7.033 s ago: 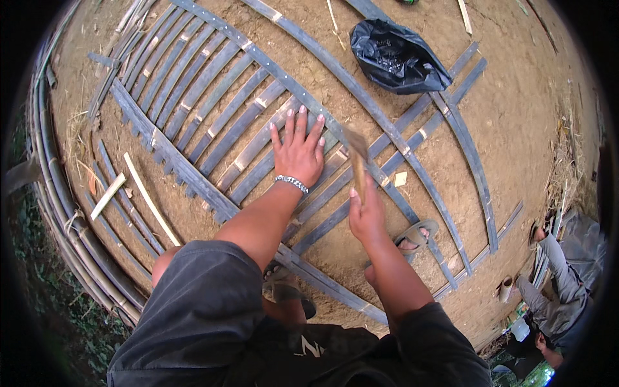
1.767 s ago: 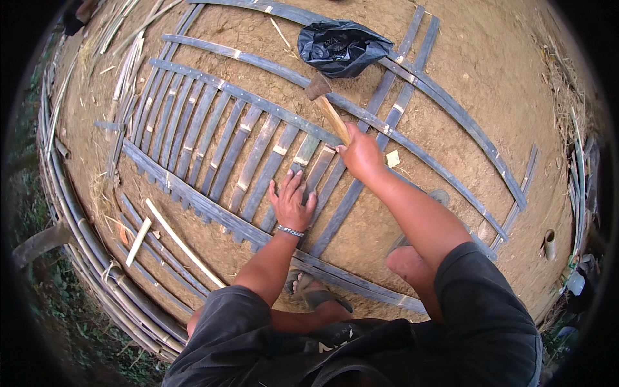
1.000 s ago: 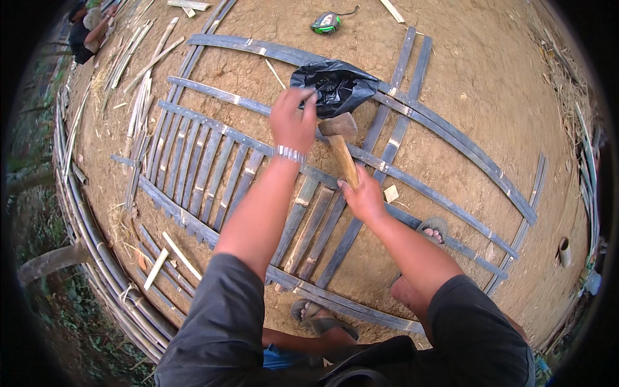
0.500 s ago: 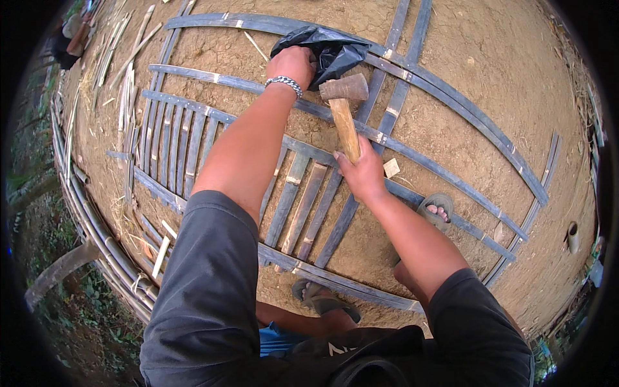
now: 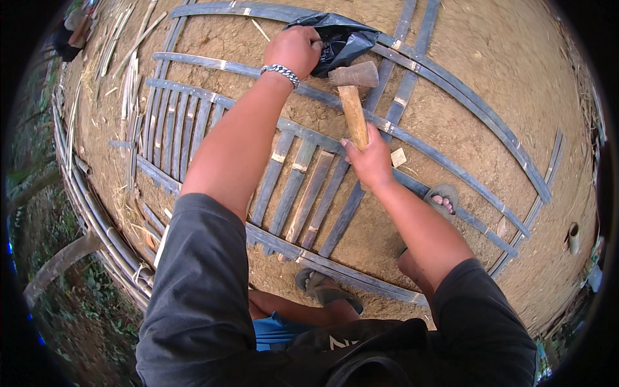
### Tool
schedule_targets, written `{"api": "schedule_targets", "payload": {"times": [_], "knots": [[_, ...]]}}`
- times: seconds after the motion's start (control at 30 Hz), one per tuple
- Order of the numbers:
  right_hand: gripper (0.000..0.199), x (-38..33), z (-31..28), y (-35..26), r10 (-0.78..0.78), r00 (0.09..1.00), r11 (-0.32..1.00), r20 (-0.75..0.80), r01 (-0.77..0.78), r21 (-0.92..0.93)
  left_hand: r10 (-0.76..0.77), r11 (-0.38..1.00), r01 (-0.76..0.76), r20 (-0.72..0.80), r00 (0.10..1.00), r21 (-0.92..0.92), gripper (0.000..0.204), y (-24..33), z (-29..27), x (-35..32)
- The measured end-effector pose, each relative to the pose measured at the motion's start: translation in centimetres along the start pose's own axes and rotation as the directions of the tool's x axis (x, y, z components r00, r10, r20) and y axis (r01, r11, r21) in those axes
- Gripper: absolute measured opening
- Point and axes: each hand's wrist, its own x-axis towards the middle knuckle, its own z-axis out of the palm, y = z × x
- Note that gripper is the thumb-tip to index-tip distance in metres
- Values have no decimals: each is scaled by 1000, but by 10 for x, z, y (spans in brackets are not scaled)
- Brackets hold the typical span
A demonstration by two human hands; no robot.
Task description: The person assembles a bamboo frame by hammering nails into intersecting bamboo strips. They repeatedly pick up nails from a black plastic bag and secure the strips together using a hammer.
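My left hand (image 5: 294,51), with a chain bracelet at the wrist, is closed at the edge of a black plastic bag (image 5: 348,42). The bag is crumpled and gapes open; what lies inside cannot be made out. In my right hand (image 5: 371,160) is a hammer (image 5: 354,113), gripped low on its pale wooden handle. Its worn brownish head points away from me, just below the bag. Beneath both hands lies a frame of dark split bamboo strips (image 5: 316,100) on the ground, long strips crossed by shorter slats (image 5: 290,187).
Bare brown soil (image 5: 464,109) surrounds the frame. My sandalled feet stand among the strips, one sandal (image 5: 443,198) at the right. Loose pale bamboo pieces (image 5: 132,48) lie far left, beside a bamboo pole edge (image 5: 103,229) with greenery beyond. A short bamboo tube (image 5: 573,237) is at the right.
The view has shifted slightly. My left hand has moved a little at the bag's edge, and the bag's mouth shows more open. The hammer stays in my right hand.
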Motion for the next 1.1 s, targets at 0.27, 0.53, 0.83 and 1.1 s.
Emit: {"api": "schedule_targets", "payload": {"times": [0.27,0.53,0.83,1.1], "knots": [[46,0,-4,4,19,1000,994,13,-21,108,-371,537,69,-162,914,-841,16,2,-3,-109],[41,-1,-4,1,16,1000,984,20,-19,175,-474,14,359,310,824,-933,10,20,59,-223],[36,-1,-4,8,3,1000,950,-23,5,311,-503,369,362,143,853,-856,9,31,70,-240],[37,0,-6,10,2,1000,950,-18,4,311,-297,867,139,-274,915,-478,7,38,85,-235]]}}
